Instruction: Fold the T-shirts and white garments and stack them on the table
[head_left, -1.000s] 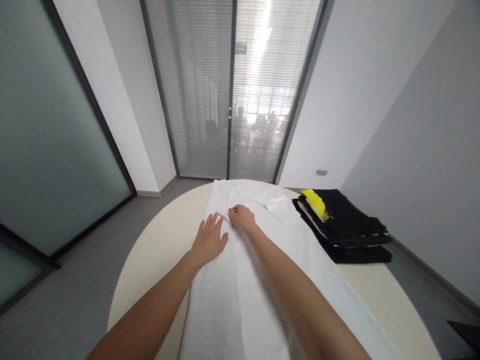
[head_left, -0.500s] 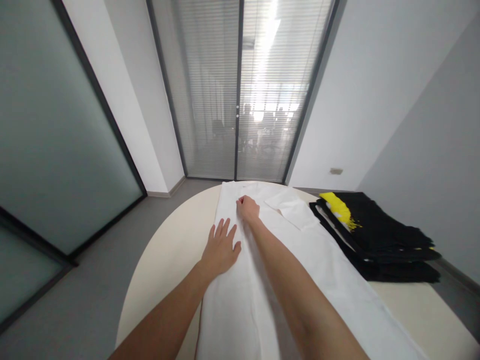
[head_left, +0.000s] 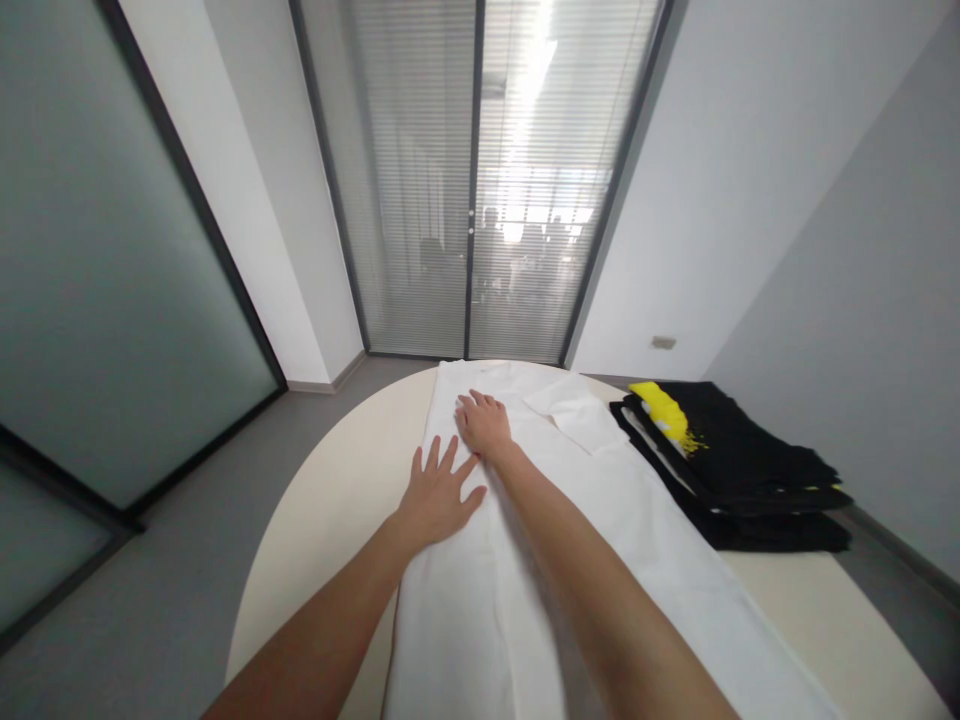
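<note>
A white T-shirt lies spread on the round table, its left side folded inward in a long strip. One sleeve shows at the far right part of the shirt. My left hand rests flat on the folded strip near its left edge, fingers spread. Just beyond it, my right hand lies on the same strip with its fingers stretched out and slightly bent. Neither hand grips the cloth. My right forearm passes over part of the shirt and hides it.
A stack of folded black clothes with a yellow print sits on the table's right side. The pale table curves round on the left. Behind it stand a glass door with blinds and white walls.
My right hand has opened from a closed pinch, its fingers now stretched over the cloth, and moved slightly left. My left hand stays flat, its thumb a little further out.
</note>
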